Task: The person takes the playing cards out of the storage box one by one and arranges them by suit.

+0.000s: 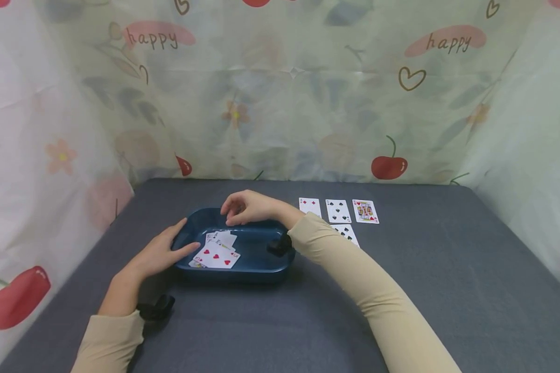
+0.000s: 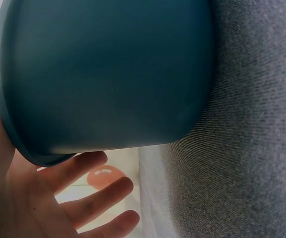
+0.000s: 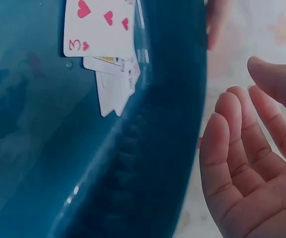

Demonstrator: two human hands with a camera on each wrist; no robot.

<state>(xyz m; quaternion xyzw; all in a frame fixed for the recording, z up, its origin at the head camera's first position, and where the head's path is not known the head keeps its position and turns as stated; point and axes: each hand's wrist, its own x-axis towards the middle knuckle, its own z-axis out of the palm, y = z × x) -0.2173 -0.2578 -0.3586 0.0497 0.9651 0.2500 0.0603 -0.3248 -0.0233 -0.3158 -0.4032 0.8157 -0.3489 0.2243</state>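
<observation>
My left hand (image 1: 155,253) holds the left end of a dark blue tray (image 1: 256,251), thumb over the rim and fingers outside; the left wrist view shows the fingers (image 2: 98,203) spread below the rim. Inside the tray lies a small pile of playing cards, with a three of hearts (image 1: 217,257) on top and other cards (image 1: 222,238) partly covered beneath it. Over the far rim hovers my right hand (image 1: 248,207), its fingers loosely bent; in the right wrist view the palm and fingers (image 3: 247,148) hold nothing.
Beyond the tray's right end, cards lie face up on the dark grey cloth (image 1: 270,321): a diamond card (image 1: 310,206), a spade card (image 1: 338,211) and a red face card (image 1: 365,211). Another spade card (image 1: 347,234) is partly behind the right sleeve (image 1: 354,280). Printed curtains (image 1: 289,103) surround the table.
</observation>
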